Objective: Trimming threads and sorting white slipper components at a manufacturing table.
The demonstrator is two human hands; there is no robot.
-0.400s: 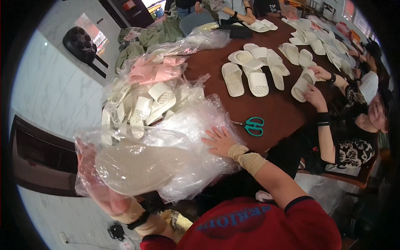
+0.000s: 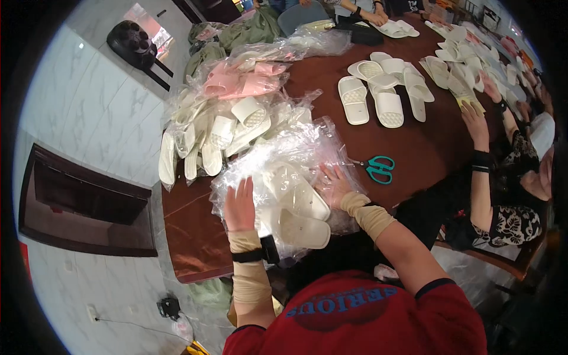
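Slippers (image 2: 305, 228) in off-white, rubbery-looking plastic lie on or inside clear crinkly bags (image 2: 278, 152) toward 7 o'clock on the brown cloth-covered bench (image 2: 195, 242), left hand (image 2: 239, 207) at their 9, right hand (image 2: 333, 186) at their 2, both open flat, gripping nothing I can see, guessing so that slick film won't skate off.

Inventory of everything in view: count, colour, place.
table: one, brown cloth, centre
near slippers: two, cream, front table edge
plastic bags: several, clear, around these
bagged slippers: many, white, table left
pink slippers: count unclear, pink, behind that pile
loose slippers: many, white, table middle and right
scissors: one, teal handles, right of bags
sacks: several, green, far left
chair: one, grey, far edge
co-workers: several, mixed clothing, far and right
left hand: one, tan cuff, beside near slippers
right hand: one, tan cuff, on bags
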